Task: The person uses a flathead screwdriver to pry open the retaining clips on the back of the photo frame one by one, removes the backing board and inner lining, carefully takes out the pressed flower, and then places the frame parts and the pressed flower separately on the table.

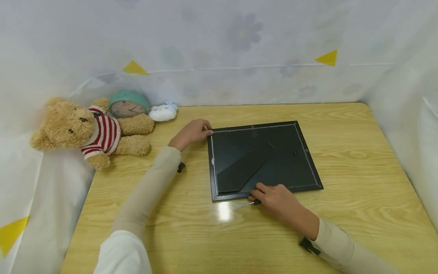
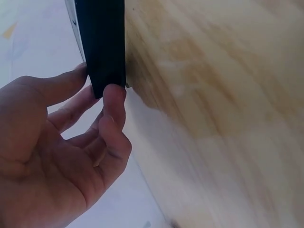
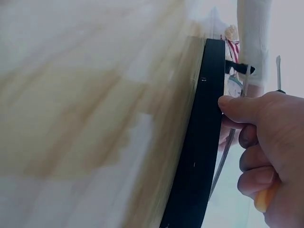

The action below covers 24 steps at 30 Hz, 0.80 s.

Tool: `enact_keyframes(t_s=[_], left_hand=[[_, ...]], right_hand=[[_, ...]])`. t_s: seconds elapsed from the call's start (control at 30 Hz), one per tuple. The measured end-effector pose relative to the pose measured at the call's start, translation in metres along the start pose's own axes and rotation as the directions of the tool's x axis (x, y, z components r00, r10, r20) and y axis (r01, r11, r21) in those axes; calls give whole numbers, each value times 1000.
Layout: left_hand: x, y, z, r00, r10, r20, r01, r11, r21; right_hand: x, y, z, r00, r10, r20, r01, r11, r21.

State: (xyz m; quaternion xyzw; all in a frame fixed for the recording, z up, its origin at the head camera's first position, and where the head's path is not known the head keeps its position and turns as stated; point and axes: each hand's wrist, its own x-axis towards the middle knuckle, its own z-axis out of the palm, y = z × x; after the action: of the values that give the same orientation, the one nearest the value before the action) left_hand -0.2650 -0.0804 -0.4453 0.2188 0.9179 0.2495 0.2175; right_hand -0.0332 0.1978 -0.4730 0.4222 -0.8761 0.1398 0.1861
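A black picture frame (image 1: 284, 167) lies face down on the table, its easel leg (image 1: 244, 167) folded slantwise over the backing. At the frame's far left corner, my left hand (image 1: 191, 134) pinches the edge between thumb and fingers; the left wrist view shows this grip on the frame's corner (image 2: 105, 52). My right hand (image 1: 278, 199) is at the near edge, with thumb and index finger on the frame's side (image 3: 199, 128). Its other fingers curl round the yellow handle (image 3: 266, 197) of a screwdriver (image 1: 245, 204), whose metal shaft points left in the head view.
A teddy bear (image 1: 106, 131) in a striped shirt lies at the far left, beside a green clock (image 1: 128, 104) and a small white plush toy (image 1: 163, 112). The wooden table (image 1: 369, 182) meets white floral sheeting (image 1: 219, 83) at the back and sides.
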Motion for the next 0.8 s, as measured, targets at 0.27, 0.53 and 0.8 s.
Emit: enact_keyframes(t_s=[0.27, 0.53, 0.8], left_hand=[[-19, -12, 0, 1000, -25, 12, 25, 1000, 4], [-44, -11, -2, 986, -8, 165, 6, 1000, 13], [-64, -1, 8, 947, 29, 320, -18, 999, -36]], right_hand=[[-10, 13, -20, 967, 157, 199, -143, 986, -83], [-23, 32, -41, 874, 317, 369, -278, 948, -156], [-30, 49, -44, 858, 397, 325, -406, 913, -41]])
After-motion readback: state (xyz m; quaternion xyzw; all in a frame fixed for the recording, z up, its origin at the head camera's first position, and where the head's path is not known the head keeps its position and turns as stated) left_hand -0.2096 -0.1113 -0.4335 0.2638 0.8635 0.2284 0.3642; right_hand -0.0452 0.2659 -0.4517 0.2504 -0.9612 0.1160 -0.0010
